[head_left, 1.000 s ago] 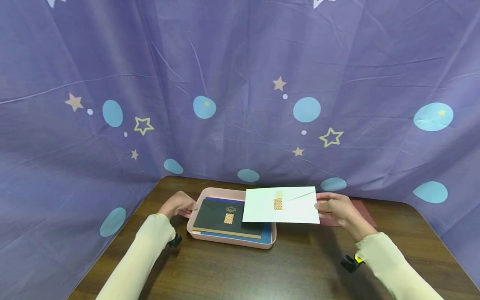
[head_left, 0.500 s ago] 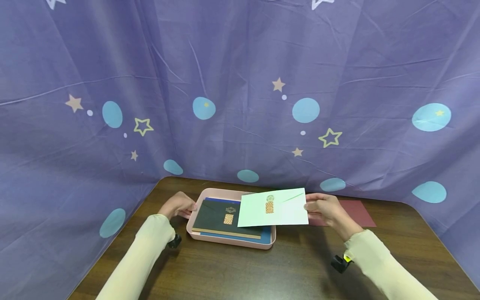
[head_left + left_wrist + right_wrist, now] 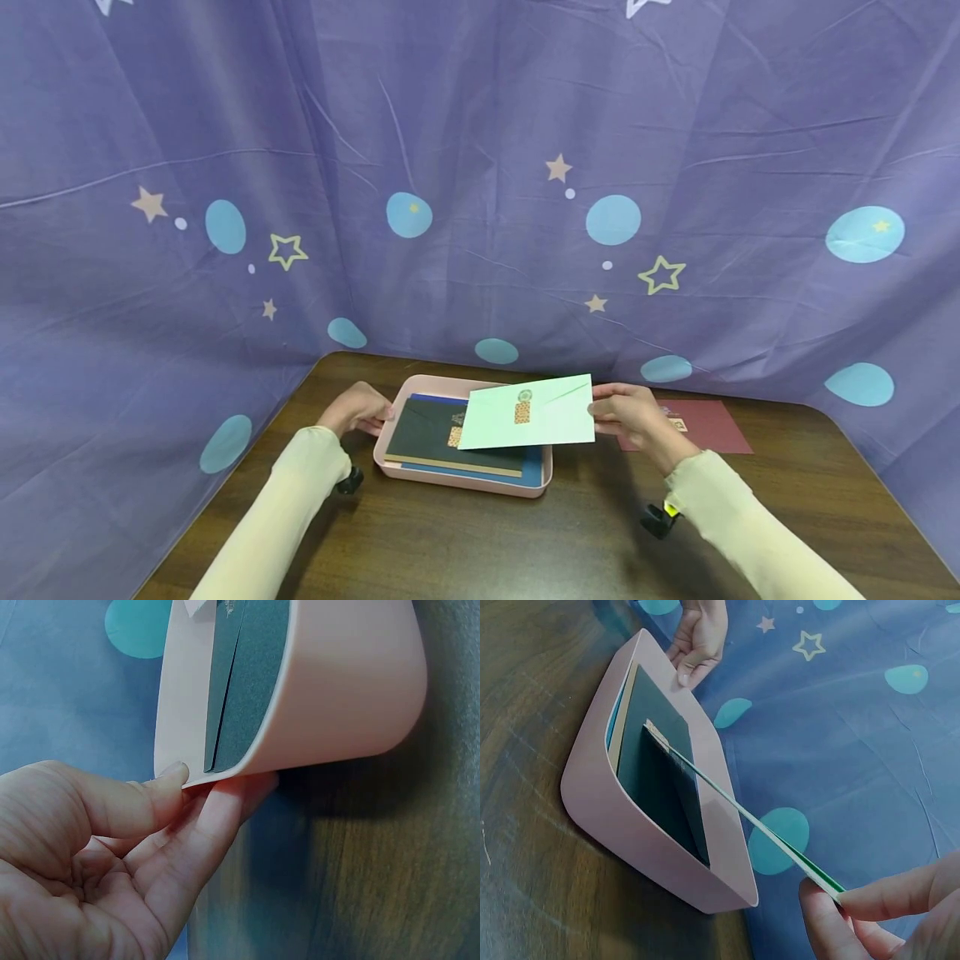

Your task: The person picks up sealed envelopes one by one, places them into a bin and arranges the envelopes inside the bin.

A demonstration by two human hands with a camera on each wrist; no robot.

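Right hand (image 3: 626, 414) pinches the pale green envelope (image 3: 525, 412) by its edge, hovering tilted over the pink tray (image 3: 465, 485); left hand (image 3: 358, 408) pinches the tray's rim, steadying it on the table (image 3: 480, 542).

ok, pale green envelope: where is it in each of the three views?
Head: the pale green envelope is centre, tilted over the pink tray's right half, pinched at its right edge by the right hand.
Left wrist: not identifiable; only the tray and the left hand show clearly.
Right wrist: seen edge-on, a thin diagonal line from the fingertips into the tray.
Shared landmark: the pink tray.
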